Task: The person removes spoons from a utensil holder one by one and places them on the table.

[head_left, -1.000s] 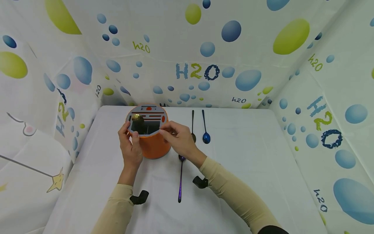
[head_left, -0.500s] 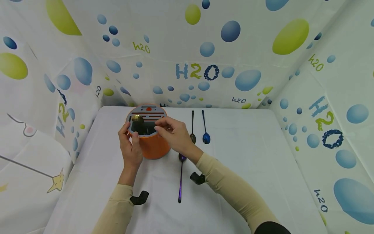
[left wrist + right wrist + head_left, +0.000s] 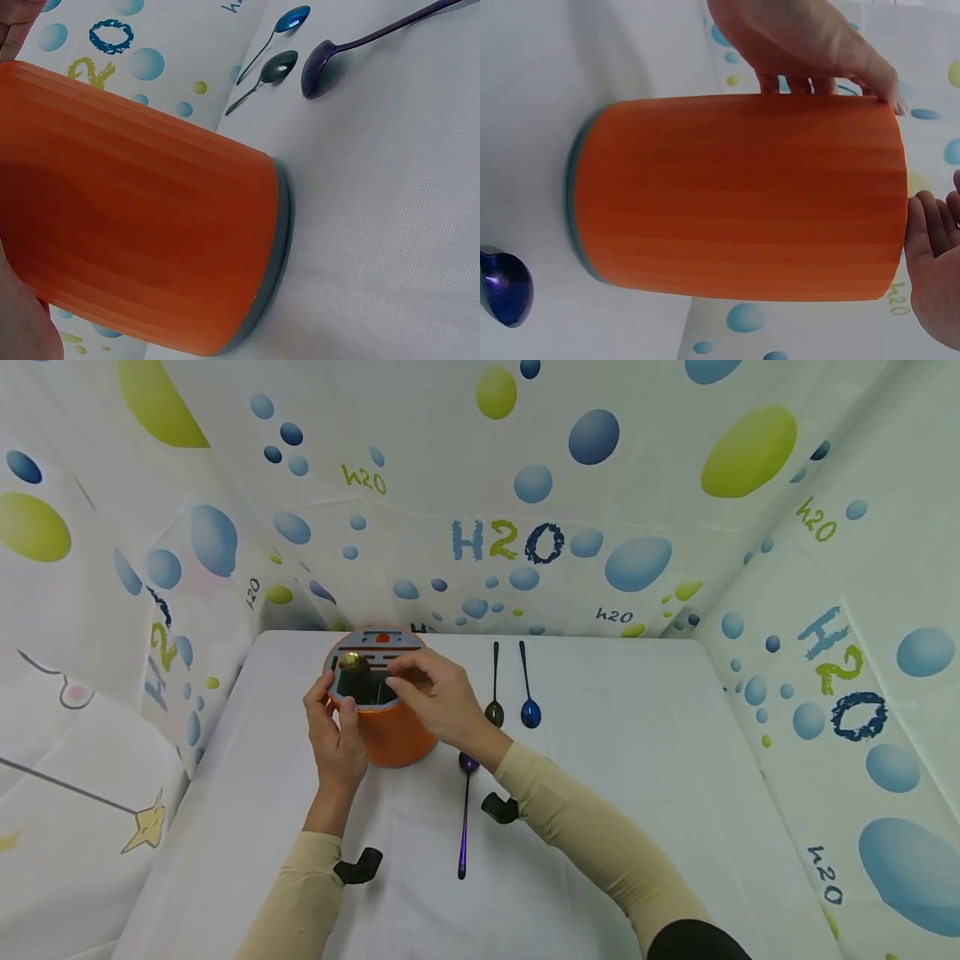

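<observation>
In the head view my left hand (image 3: 336, 735) grips an orange utensil holder (image 3: 393, 739) near its rim, with the thumb on the front. The holder stands on the white table; its grey top has slots and a large dark opening. The bowl of a gold spoon (image 3: 352, 663) shows above that opening. My right hand (image 3: 442, 702) hovers over the right part of the opening, thumb and index fingertips close together. Nothing shows between them. In the right wrist view the holder (image 3: 742, 199) hides part of the right hand (image 3: 937, 277), whose fingers bend loosely beyond the rim.
A purple spoon (image 3: 465, 810) lies in front of the holder, bowl toward the back. A dark spoon (image 3: 494, 710) and a blue spoon (image 3: 529, 710) lie to the right, handles pointing back. Patterned curtains (image 3: 420, 452) surround the white table (image 3: 637, 760).
My right hand has moved left and slightly up, from the holder's right rim to over the opening. The left hand, the holder and the spoons stay where they were.
</observation>
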Action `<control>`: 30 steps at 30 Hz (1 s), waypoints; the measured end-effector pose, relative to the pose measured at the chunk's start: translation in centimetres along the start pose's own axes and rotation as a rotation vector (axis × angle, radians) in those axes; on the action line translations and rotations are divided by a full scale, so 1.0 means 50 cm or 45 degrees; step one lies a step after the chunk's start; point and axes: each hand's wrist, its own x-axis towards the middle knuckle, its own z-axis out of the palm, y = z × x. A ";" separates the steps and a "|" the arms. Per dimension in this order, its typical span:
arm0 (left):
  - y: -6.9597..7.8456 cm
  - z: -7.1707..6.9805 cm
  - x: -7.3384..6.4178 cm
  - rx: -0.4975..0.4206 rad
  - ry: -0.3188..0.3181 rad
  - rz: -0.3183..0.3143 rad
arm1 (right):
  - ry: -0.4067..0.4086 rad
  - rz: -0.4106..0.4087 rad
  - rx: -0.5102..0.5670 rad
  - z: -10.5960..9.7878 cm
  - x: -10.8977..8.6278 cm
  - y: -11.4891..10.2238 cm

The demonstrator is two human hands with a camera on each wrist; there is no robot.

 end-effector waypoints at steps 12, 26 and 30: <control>0.002 -0.001 0.001 -0.010 -0.010 -0.001 | -0.036 -0.014 -0.174 0.008 0.020 0.004; 0.002 -0.002 0.001 0.011 -0.016 -0.010 | -0.071 -0.043 -0.312 0.018 0.028 0.004; 0.002 -0.002 0.002 0.005 -0.009 -0.006 | -0.080 -0.045 -0.350 0.021 0.033 0.007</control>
